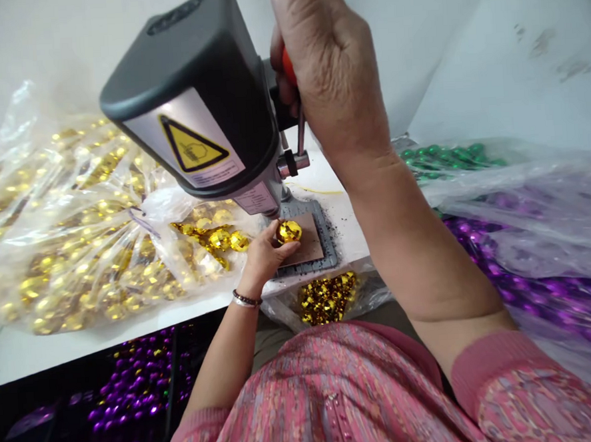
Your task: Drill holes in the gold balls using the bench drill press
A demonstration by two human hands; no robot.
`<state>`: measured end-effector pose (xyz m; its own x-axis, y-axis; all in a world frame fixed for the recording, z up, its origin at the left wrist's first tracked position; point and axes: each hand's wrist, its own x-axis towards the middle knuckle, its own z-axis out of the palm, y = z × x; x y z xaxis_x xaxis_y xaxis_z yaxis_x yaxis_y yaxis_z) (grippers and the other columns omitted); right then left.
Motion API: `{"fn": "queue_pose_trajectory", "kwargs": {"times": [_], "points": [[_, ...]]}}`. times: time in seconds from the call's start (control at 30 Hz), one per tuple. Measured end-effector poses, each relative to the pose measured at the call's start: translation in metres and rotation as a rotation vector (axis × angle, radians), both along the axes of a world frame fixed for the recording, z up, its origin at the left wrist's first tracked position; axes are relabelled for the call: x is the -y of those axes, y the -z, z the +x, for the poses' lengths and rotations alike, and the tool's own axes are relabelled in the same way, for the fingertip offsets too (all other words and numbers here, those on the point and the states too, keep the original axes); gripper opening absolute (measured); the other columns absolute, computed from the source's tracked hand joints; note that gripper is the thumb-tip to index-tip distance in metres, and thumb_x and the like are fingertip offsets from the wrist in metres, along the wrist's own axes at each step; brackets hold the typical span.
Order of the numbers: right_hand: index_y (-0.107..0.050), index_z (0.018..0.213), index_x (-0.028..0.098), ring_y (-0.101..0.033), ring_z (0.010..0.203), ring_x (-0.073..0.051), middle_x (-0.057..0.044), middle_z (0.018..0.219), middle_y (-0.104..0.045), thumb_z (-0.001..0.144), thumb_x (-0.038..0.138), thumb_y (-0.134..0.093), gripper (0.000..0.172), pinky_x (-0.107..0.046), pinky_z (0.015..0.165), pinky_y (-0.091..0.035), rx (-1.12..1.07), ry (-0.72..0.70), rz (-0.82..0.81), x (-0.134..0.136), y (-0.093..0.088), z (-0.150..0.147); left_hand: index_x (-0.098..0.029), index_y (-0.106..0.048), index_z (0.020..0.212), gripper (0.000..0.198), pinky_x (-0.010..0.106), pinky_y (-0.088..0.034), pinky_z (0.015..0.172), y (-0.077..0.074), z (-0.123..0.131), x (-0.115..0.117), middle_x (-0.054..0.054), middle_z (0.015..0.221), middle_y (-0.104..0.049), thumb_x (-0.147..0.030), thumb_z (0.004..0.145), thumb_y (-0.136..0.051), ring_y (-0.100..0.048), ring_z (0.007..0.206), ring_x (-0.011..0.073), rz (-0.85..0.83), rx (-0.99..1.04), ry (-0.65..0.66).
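Note:
My left hand (266, 255) pinches a shiny gold faceted ball (289, 231) between thumb and fingers. The ball rests over a brown board (307, 243) on the grey base (325, 219) of a bench drill press (192, 87), below its head. High on the right, my right hand (328, 59) is wrapped round the red-knobbed lever (289, 66) of the press. The drill tip is hidden from this angle. Several loose gold balls (220, 239) lie just left of my left hand.
A big clear bag of gold balls (78, 261) fills the table's left side. Gold balls (329, 297) sit in a bag at the front edge. To the right are bags of green beads (446, 155) and purple beads (555, 292). Purple beads (130, 384) lie in a dark container below left.

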<state>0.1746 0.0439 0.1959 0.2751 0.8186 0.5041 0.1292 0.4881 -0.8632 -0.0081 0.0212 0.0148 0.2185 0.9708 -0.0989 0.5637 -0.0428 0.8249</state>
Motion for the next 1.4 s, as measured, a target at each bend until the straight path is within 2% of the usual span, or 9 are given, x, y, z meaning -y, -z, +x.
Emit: {"fn": "queue_pose_trajectory", "kwargs": {"times": [0.1,0.2,0.3,0.43,0.53,0.63,0.93,1.17,1.4], "points": [[-0.041,0.068,0.015,-0.043,0.062,0.003,0.008,0.064,-0.039,0.095,0.053,-0.043,0.047,-0.011,0.073,-0.048,-0.095,0.125,0.148,-0.003,0.006,-0.004,-0.016,-0.068,0.129,0.068,0.029,-0.052,0.078,0.001,0.001,-0.001,0.004,0.092,-0.073,-0.032,0.065,-0.085,-0.065,0.082,0.0190,-0.004,0.036,0.017],[-0.045,0.071,0.015,-0.043,0.055,0.000,0.007,0.060,-0.039,0.087,0.071,-0.044,0.058,-0.012,0.054,-0.039,-0.132,0.019,0.233,0.000,0.010,-0.005,-0.020,-0.069,0.129,0.065,0.029,-0.052,0.081,0.007,0.000,0.000,0.002,0.095,-0.074,-0.032,0.067,-0.084,-0.066,0.085,0.0195,0.003,0.044,0.032],[-0.046,0.073,0.018,-0.041,0.047,-0.003,0.008,0.055,-0.037,0.090,0.063,-0.051,0.049,-0.018,0.047,-0.036,-0.145,-0.037,0.261,0.013,0.013,-0.005,-0.022,-0.068,0.130,0.063,0.029,-0.052,0.079,0.013,-0.002,0.002,0.003,0.099,-0.075,-0.033,0.070,-0.082,-0.067,0.089,0.0213,0.020,0.049,0.054],[-0.049,0.072,0.018,-0.050,0.054,-0.005,0.005,0.060,-0.050,0.095,0.038,-0.056,0.031,-0.022,0.055,-0.042,-0.103,-0.075,0.324,0.039,0.027,-0.003,-0.022,-0.070,0.128,0.061,0.031,-0.053,0.079,0.017,-0.002,0.002,0.004,0.098,-0.076,-0.032,0.069,-0.083,-0.067,0.088,0.0228,0.047,0.035,0.053],[-0.053,0.075,0.020,-0.056,0.062,-0.007,0.005,0.064,-0.055,0.095,0.038,-0.057,0.027,-0.026,0.072,-0.051,-0.045,-0.076,0.312,0.057,0.044,0.000,-0.022,-0.073,0.122,0.059,0.031,-0.054,0.078,0.018,-0.001,0.003,0.005,0.094,-0.076,-0.029,0.065,-0.087,-0.067,0.084,0.0225,0.068,0.091,0.029],[-0.054,0.073,0.021,-0.057,0.065,-0.007,0.006,0.064,-0.054,0.094,0.042,-0.058,0.029,-0.031,0.087,-0.055,0.008,0.006,0.279,0.070,0.060,-0.002,-0.024,-0.075,0.116,0.056,0.032,-0.055,0.077,0.019,-0.001,0.003,0.005,0.093,-0.076,-0.027,0.062,-0.089,-0.068,0.083,0.0230,0.085,0.158,0.008],[-0.055,0.073,0.023,-0.058,0.066,-0.008,0.005,0.064,-0.055,0.097,0.037,-0.050,0.028,-0.037,0.100,-0.059,0.146,0.087,0.375,0.077,0.087,-0.004,-0.025,-0.076,0.113,0.056,0.036,-0.055,0.083,0.015,0.002,0.006,0.006,0.098,-0.077,-0.023,0.059,-0.090,-0.068,0.090,0.0274,0.062,0.190,-0.036],[-0.058,0.075,0.023,-0.058,0.062,-0.009,0.004,0.065,-0.058,0.096,0.034,-0.050,0.024,-0.038,0.094,-0.062,0.090,0.189,0.484,0.070,0.098,-0.011,-0.025,-0.075,0.115,0.054,0.034,-0.053,0.083,0.015,0.004,0.010,0.007,0.098,-0.077,-0.025,0.063,-0.089,-0.068,0.091,0.0270,0.100,0.151,-0.043],[-0.054,0.076,0.024,-0.057,0.063,-0.009,0.005,0.063,-0.053,0.095,0.035,-0.049,0.023,-0.042,0.099,-0.061,0.096,0.136,0.556,0.065,0.108,-0.011,-0.027,-0.072,0.121,0.055,0.033,-0.051,0.082,0.015,0.005,0.011,0.004,0.095,-0.077,-0.028,0.068,-0.086,-0.067,0.088,0.0253,0.121,0.047,-0.011]]}}
